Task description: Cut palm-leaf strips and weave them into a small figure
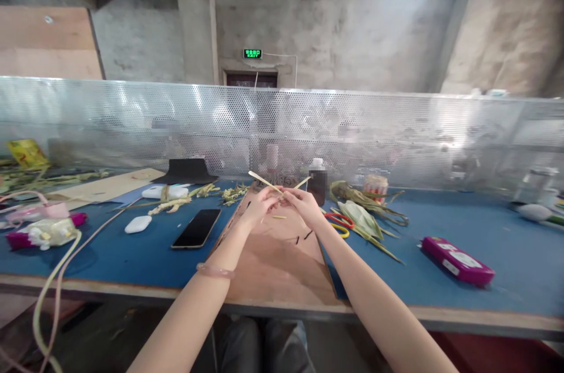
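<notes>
My left hand [263, 205] and my right hand [305, 204] meet above a brown board, fingertips pinched close together. Between them they hold pale, flat plant strips [263, 180]. One end sticks out to the upper left and another to the upper right, so the strips seem to cross at my fingers. The crossing point itself is mostly hidden. Beneath my hands, the board [277, 267] carries a small yellowish scrap [278, 217] and a few short dark pieces [304, 238]. Scissors [340, 223] with red and yellow handles lie just right of my right hand.
Left on the blue table are a phone [197, 228], a white case [138, 224], dried plant pieces [170, 206] and cables [66, 261]. To the right lie leaves [359, 217], a jar [376, 186] and a magenta pack [457, 261]. A dark bottle [316, 182] stands before the perforated metal screen [211, 126].
</notes>
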A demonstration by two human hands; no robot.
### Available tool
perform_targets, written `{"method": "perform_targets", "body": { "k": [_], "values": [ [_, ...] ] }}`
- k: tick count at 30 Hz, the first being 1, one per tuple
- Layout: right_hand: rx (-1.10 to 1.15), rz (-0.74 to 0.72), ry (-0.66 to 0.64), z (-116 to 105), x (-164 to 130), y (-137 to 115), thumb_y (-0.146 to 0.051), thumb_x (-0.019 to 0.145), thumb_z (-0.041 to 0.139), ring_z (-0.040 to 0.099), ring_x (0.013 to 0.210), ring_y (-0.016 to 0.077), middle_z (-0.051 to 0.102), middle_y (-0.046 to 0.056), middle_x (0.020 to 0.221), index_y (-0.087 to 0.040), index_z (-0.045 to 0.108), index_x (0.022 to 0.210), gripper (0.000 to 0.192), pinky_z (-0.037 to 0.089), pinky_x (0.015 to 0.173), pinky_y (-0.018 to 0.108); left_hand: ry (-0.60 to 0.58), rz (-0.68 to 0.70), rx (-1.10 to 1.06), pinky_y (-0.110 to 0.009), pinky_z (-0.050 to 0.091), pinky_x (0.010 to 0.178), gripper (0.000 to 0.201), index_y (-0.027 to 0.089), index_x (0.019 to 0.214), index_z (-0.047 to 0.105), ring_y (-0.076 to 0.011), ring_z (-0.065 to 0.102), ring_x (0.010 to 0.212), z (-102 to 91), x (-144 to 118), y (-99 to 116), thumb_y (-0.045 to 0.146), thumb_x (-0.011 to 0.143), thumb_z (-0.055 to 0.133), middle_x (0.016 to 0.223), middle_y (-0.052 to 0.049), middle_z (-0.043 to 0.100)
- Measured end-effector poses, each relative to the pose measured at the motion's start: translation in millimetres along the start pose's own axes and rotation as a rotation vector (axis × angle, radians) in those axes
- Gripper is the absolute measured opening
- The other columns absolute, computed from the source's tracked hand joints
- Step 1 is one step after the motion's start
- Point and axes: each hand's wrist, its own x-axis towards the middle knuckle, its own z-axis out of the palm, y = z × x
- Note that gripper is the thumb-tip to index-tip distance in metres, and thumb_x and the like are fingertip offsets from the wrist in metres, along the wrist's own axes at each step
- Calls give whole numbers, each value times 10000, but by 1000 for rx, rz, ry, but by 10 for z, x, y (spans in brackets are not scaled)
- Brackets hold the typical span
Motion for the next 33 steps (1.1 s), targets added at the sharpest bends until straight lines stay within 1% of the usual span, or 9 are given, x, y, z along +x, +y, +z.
{"method": "perform_targets", "body": {
  "k": [5, 8, 11, 14, 18, 21, 23, 28, 33],
  "values": [
    [52, 4, -10, -68, 52, 69, -287, 626, 719, 659, 753, 180, 693, 45, 805, -146, 652, 964, 373, 529, 806, 386, 74, -30, -46, -193, 231, 434, 360, 164, 1052, 611, -85, 440, 505, -48, 17, 10, 253, 709, 547, 568, 25, 507],
    [32, -35, -11, -92, 79, 115, -257, 617, 715, 650, 717, 158, 680, 25, 796, -157, 607, 1039, 447, 543, 735, 339, 41, -55, -26, -198, 303, 457, 335, 153, 1020, 626, -114, 527, 590, -47, 9, 6, 309, 735, 543, 673, -20, 596],
    [-45, -82, -37, -107, 98, 151, -235, 634, 692, 633, 658, 136, 667, 1, 748, -168, 547, 1135, 526, 535, 634, 279, -11, -55, 17, -217, 384, 539, 336, 142, 1002, 639, -142, 579, 684, -26, -12, -10, 353, 745, 590, 788, -60, 653],
    [-143, -108, -57, -110, 101, 165, -229, 665, 657, 621, 643, 128, 654, -6, 747, -167, 502, 1191, 552, 520, 596, 257, -33, -45, 24, -250, 428, 627, 327, 127, 947, 655, -155, 593, 707, -12, -23, -29, 369, 727, 644, 794, -69, 670],
    [-298, -144, -49, -101, 64, 132, -231, 731, 590, 610, 651, 124, 634, -2, 771, -169, 475, 1222, 507, 506, 589, 252, 7, -34, 31, -249, 426, 629, 290, 130, 867, 664, -166, 598, 727, -30, -13, -51, 379, 720, 657, 779, -65, 674],
    [-419, -191, -59, -95, 27, 85, -215, 767, 538, 594, 656, 120, 619, 2, 772, -165, 482, 1224, 463, 493, 608, 253, 48, -61, -2, -231, 411, 581, 243, 150, 833, 653, -166, 603, 718, -37, -8, -45, 362, 715, 666, 748, -57, 671],
    [-471, -224, -59, -95, 14, 62, -178, 759, 525, 581, 664, 118, 608, -3, 776, -167, 471, 1243, 487, 488, 652, 264, 52, -103, -80, -230, 415, 568, 206, 159, 808, 634, -162, 607, 706, -27, -14, -26, 338, 713, 671, 745, -51, 669],
    [-560, -279, -14, -94, 9, 52, -106, 731, 494, 557, 692, 125, 579, -19, 759, -191, 456, 1270, 547, 467, 736, 294, -35, -196, -279, -240, 450, 579, 193, 153, 814, 578, -135, 607, 670, 3, -45, 8, 321, 749, 648, 735, -36, 650],
    [-603, -295, -58, -59, -13, 65, -115, 771, 469, 548, 701, 133, 567, -10, 764, -200, 387, 1329, 571, 458, 744, 293, -71, -184, -259, -214, 424, 547, 154, 135, 793, 577, -123, 597, 666, -28, -26, -66, 233, 719, 671, 723, -44, 652]
  ]
}}
